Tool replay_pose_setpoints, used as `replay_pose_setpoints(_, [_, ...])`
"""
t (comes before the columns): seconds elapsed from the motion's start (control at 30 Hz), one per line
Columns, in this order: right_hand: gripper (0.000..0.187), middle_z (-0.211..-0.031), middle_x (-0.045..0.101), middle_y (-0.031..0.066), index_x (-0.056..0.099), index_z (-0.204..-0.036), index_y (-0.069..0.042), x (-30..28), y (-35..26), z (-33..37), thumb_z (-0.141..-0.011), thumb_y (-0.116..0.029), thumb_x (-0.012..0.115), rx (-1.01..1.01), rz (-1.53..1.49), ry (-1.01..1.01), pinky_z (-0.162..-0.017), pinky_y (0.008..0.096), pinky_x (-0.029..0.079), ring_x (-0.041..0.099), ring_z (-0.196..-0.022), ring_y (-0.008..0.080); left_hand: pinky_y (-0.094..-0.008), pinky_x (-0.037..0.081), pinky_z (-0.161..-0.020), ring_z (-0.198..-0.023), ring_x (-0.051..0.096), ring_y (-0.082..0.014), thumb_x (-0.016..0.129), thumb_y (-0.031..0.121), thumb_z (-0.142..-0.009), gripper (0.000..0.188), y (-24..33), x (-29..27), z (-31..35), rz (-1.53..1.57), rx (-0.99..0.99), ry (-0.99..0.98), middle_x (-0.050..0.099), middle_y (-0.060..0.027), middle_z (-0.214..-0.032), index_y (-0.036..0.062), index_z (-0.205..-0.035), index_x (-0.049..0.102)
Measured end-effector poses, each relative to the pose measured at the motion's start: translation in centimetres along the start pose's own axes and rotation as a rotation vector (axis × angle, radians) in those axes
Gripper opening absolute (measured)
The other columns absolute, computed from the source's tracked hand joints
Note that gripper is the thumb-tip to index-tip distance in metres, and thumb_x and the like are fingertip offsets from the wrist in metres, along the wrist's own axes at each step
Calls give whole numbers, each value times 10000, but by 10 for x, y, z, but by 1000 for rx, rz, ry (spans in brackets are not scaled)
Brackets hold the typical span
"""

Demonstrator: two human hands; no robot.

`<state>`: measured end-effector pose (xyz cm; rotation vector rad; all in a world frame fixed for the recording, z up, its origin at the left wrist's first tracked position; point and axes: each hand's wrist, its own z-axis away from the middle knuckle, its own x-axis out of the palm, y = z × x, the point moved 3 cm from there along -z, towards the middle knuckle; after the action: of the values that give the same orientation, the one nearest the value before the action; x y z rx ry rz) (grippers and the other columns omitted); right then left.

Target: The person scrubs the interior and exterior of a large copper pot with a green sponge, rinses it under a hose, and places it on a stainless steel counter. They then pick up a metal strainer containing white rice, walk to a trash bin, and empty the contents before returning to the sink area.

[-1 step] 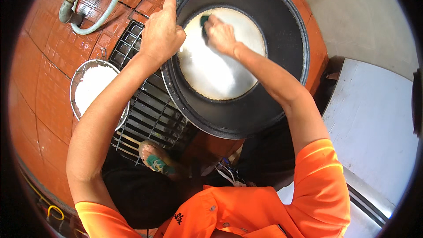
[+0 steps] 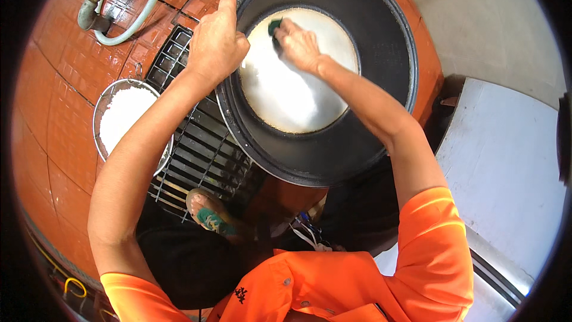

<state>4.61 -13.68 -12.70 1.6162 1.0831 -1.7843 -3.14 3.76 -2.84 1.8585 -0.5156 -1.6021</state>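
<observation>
The step in hand looks to be the scrubbing of the inside of one large dark pot point(image 2: 384, 53), which stands at twelve o'clock, ahead of the person. The right hand point(image 2: 300, 46) is closed around a dark green pad point(image 2: 274, 27) and presses it on the shiny base point(image 2: 298, 98) of the pot, near ten to eleven o'clock of this base; the hand is a little blurred, so the single fingers are hard to tell. The left hand point(image 2: 215, 43) is curled at the pot's rim, at about nine to ten o'clock — it seems to grip it, though its fingertips are partly hidden. In my judgement, the next move calls for keeping the rim firm with the left hand and guiding the pad along the base edge.

Now the count: two hands, one pot, one pad. At eight to nine o'clock from the pot there is one round strainer point(image 2: 108, 96) with white contents point(image 2: 122, 112) (too small to count piece by piece). I see also one black grate point(image 2: 202, 137) at eight o'clock, one curved hose point(image 2: 146, 14) at ten, and one pale metal panel point(image 2: 500, 161) at four — all apart from the pad.
</observation>
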Motion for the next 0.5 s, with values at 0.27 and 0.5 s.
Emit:
replay_pose_setpoints(0.27, [120, -924, 541, 119, 604, -806, -38, 13, -29, 1, -692, -74, 590, -96, 69, 67, -645, 402, 527, 598, -844, 279, -540, 428, -745, -774, 567, -486, 489, -34, -671, 257, -1, 0, 0, -13, 2, 1, 571, -319, -722, -36, -907, 386])
replay_pose_setpoints(0.5, [189, -1001, 561, 161, 551, -987, -36, -4, 77, -15, -843, -109, 453, 155, 216, -46, -754, 415, 516, 591, -936, 301, -536, 431, -735, -758, 565, -491, 477, -48, -670, 268, 3, -2, -1, 22, -13, -20, 572, -316, -720, -40, -919, 378])
